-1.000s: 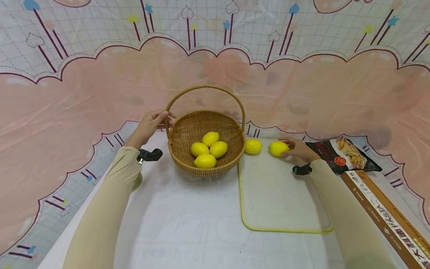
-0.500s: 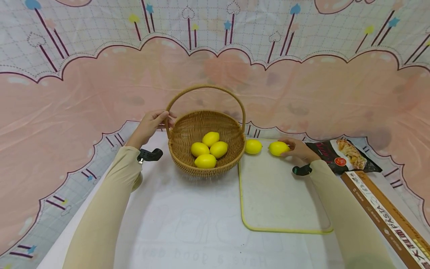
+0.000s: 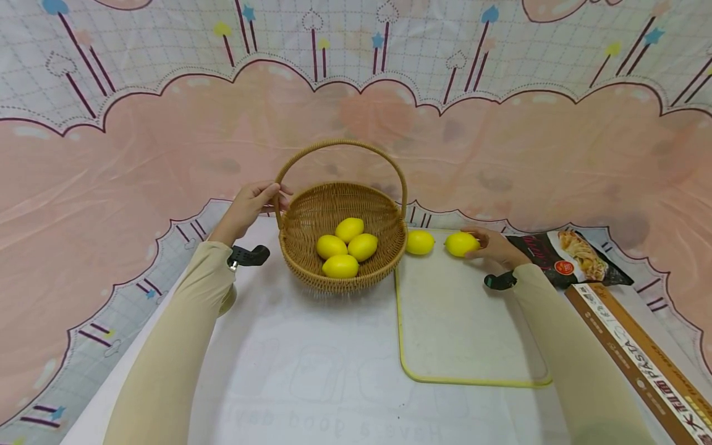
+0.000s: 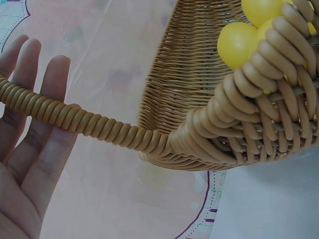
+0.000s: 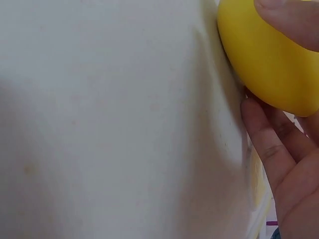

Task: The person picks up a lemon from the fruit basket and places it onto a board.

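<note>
A brown wicker basket stands upright on the white table, holding several yellow lemons. My left hand holds the left side of its arched handle, the thumb in front and the fingers behind. In the left wrist view those fingers lie fairly straight across the handle; the thumb is out of sight. At the far edge of a pale cutting board, my right hand grips a lemon, thumb on one side and fingers curled round the other. Another lemon lies between this one and the basket.
The yellow-rimmed cutting board lies right of the basket. Beyond my right wrist are a black food packet and a long brown pasta box. A patterned cloth hangs along the back and sides.
</note>
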{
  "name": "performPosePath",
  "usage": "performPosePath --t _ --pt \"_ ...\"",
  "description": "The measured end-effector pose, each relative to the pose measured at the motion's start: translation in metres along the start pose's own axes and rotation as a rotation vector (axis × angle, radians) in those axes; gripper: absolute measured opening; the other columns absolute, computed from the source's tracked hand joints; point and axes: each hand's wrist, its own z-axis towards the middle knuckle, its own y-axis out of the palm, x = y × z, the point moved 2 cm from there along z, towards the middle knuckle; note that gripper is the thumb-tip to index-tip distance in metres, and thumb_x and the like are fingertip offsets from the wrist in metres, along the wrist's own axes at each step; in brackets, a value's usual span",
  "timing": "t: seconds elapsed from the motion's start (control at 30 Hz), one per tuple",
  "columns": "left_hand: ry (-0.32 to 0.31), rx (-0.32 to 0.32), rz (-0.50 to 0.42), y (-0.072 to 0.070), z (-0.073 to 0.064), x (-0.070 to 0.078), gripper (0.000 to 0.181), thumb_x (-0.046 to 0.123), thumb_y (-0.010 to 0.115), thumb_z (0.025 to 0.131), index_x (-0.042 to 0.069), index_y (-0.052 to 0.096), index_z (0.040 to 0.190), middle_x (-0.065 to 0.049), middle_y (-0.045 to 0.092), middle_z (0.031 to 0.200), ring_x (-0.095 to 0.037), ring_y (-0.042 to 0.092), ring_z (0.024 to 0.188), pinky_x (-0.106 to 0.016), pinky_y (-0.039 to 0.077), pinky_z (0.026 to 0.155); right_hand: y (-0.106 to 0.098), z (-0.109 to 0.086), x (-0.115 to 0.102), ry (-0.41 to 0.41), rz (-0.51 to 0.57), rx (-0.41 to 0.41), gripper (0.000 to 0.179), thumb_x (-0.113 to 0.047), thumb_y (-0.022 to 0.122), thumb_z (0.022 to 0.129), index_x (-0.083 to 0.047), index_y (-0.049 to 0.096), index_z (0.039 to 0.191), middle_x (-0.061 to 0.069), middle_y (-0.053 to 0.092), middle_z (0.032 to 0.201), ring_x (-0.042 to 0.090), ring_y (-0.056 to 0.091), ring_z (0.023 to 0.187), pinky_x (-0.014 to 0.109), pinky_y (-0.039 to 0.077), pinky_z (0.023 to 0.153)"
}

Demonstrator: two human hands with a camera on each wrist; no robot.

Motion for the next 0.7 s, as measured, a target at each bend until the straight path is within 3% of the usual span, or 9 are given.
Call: performPosePath --t 0.37,0.5,0.6,0.7 --pt "0.003 0.007 -0.013 0.000 -0.001 0.000 0.028 0.030 0.042 0.100 0.015 0.065 0.100 0.010 0.066 0.079 -0.003 0.064 0.078 -0.021 0.055 0.079 -0.005 -0.003 0.003 -0.013 0.032 -0.030 0.069 -0.006 0.066 0.085 0.001 0.030 0.143 0.026 0.025 0.150 0.044 0.026 0.136 0.056 0.025 0.111" --pt "0.006 0.008 -0.024 0.000 0.000 -0.001 0.027 0.029 0.042 0.100 0.016 0.065 0.099 0.011 0.066 0.078 -0.003 0.064 0.077 -0.019 0.054 0.077 -0.010 -0.009 0.000 -0.018 0.043 -0.019 0.066 -0.009 0.064 0.088 0.000 0.030 0.144 0.025 0.030 0.148 0.040 0.030 0.136 0.033 0.038 0.106" --pt "0.007 0.005 -0.030 0.000 0.000 -0.002 0.025 0.029 0.041 0.100 0.019 0.064 0.098 0.012 0.066 0.077 -0.002 0.064 0.077 -0.018 0.054 0.076 -0.015 -0.014 -0.003 -0.024 0.039 -0.008 0.064 -0.011 0.061 0.091 0.000 0.027 0.145 0.024 0.030 0.149 0.038 0.034 0.135 0.013 0.042 0.094" --pt "0.007 0.007 -0.035 0.001 0.000 -0.002 0.025 0.030 0.042 0.100 0.020 0.065 0.096 0.012 0.066 0.077 -0.002 0.064 0.077 -0.017 0.054 0.076 -0.018 -0.019 -0.008 -0.032 0.057 0.005 0.063 -0.012 0.059 0.093 0.001 0.026 0.145 0.026 0.030 0.148 0.039 0.034 0.134 0.007 0.043 0.086"
